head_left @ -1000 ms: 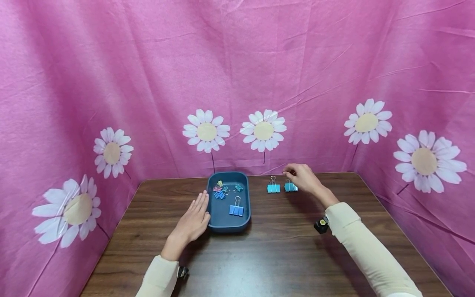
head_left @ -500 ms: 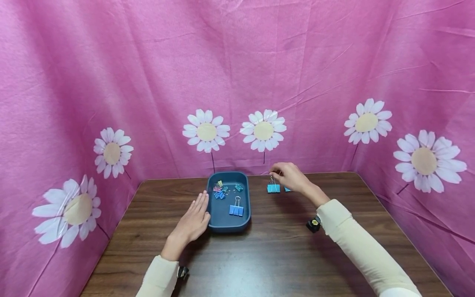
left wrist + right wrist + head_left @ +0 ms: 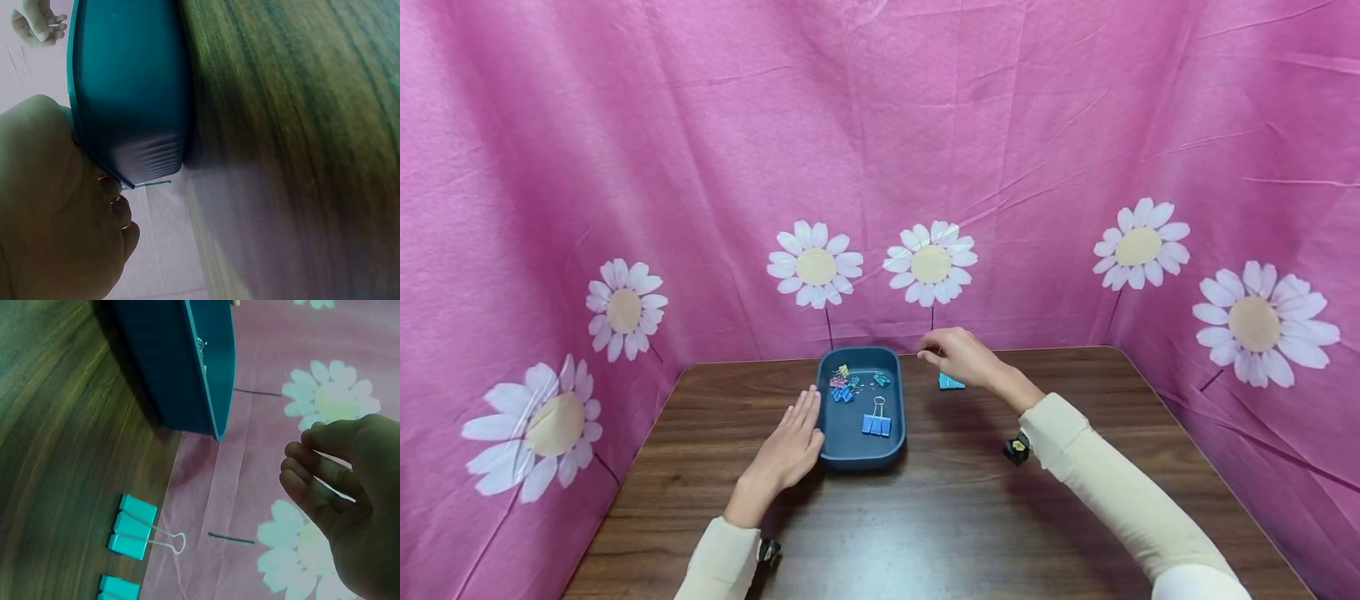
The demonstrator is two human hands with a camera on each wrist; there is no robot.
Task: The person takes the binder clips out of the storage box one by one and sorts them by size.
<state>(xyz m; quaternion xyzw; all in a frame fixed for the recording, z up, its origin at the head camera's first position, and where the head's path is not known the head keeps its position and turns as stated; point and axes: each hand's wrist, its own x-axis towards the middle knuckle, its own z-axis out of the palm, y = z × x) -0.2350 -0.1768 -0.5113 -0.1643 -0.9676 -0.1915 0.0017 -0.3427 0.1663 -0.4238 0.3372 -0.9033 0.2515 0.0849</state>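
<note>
The left hand [image 3: 785, 447], fingers straight, touches the left rim of the tray [image 3: 850, 437]; the right hand [image 3: 961, 357], fingers loosely bent, hovers near turquoise clips [image 3: 132, 528].

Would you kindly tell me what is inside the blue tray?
The tray holds a large blue binder clip and, farther back, small clips in yellow, pink, blue and green. Some small clips overlap, so whatever lies beneath them cannot be seen.

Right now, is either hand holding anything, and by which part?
Nothing appears held: the left hand rests against the tray; the right hand looks empty.
</note>
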